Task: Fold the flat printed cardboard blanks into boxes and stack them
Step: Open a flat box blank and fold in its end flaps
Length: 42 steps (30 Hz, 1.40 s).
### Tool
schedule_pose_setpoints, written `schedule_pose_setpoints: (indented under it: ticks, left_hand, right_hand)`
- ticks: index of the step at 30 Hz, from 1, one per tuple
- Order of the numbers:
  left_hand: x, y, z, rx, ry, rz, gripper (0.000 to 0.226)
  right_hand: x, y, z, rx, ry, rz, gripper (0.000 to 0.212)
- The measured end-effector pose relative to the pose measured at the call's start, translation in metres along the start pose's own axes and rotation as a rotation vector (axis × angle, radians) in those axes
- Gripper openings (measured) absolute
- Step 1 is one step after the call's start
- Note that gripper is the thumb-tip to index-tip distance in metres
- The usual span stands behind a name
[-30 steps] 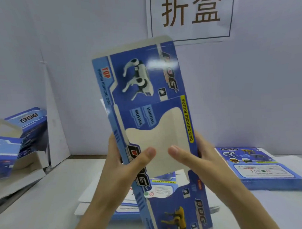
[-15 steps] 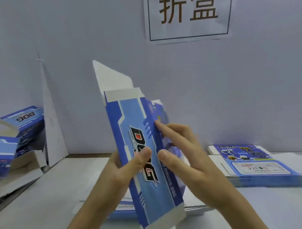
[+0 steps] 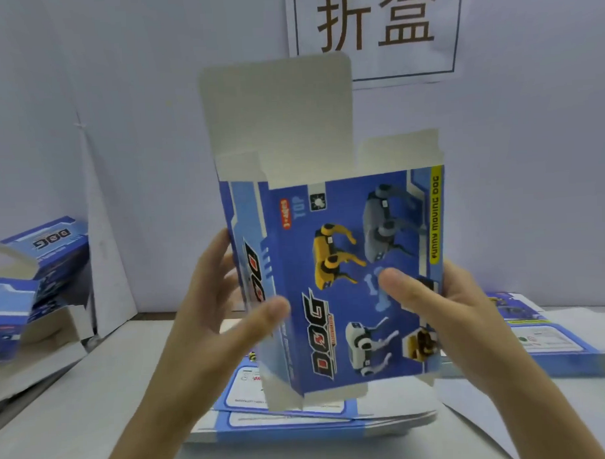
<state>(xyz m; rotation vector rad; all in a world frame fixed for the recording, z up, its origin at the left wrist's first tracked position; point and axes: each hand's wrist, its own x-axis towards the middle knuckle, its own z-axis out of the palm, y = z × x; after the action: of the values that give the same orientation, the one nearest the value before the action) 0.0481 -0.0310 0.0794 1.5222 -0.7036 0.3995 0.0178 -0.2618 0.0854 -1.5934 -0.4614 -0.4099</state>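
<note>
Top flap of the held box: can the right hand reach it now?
Probably yes: the top flap stands upright and unobstructed above the box, but the right hand grips the box's right edge and must release first.

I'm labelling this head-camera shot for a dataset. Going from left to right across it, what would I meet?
From the left: folded boxes → left hand → half-opened box held up by both hands → right hand → pile of flat blanks on the table.

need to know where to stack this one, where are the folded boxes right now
In the head view the folded boxes sit at the far left by the wall, left of the left hand.
</note>
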Motion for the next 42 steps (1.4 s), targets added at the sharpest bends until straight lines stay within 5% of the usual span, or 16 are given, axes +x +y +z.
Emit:
schedule_pose_setpoints:
  ticks: [2,5,7,9,15,21,30,42]
  left_hand:
    - [-0.002,0.000,0.004,0.078,-0.042,-0.002,0.110]
    - [-0.004,-0.003,0.007,0.176,-0.038,0.069,0.107]
    - [-0.004,-0.006,0.005,0.232,-0.019,0.159,0.095]
    - [-0.003,-0.008,0.002,0.356,-0.020,0.253,0.091]
    - [-0.004,-0.008,-0.004,0.484,-0.047,0.332,0.096]
    - [-0.001,-0.009,0.003,0.554,-0.170,0.380,0.092]
    - [0.000,-0.007,0.012,0.502,-0.124,0.358,0.089]
    - [-0.001,-0.007,0.011,0.584,-0.092,0.401,0.094]
  right_hand:
    - [-0.003,-0.004,0.005,-0.002,-0.048,-0.061,0.024]
    - [0.003,0.004,0.012,-0.035,-0.065,-0.091,0.042]
    - [0.009,0.009,0.007,0.167,-0.048,0.022,0.059]
    - [0.007,0.007,0.000,0.308,-0.233,0.092,0.075]
    - [0.005,0.008,-0.021,0.539,-0.382,0.219,0.088]
    - [0.005,0.008,-0.010,0.554,-0.324,0.187,0.071]
    - [0.003,-0.001,-0.017,0.581,-0.342,0.115,0.056]
    - [0.001,-0.002,-0.026,0.535,-0.415,0.133,0.062]
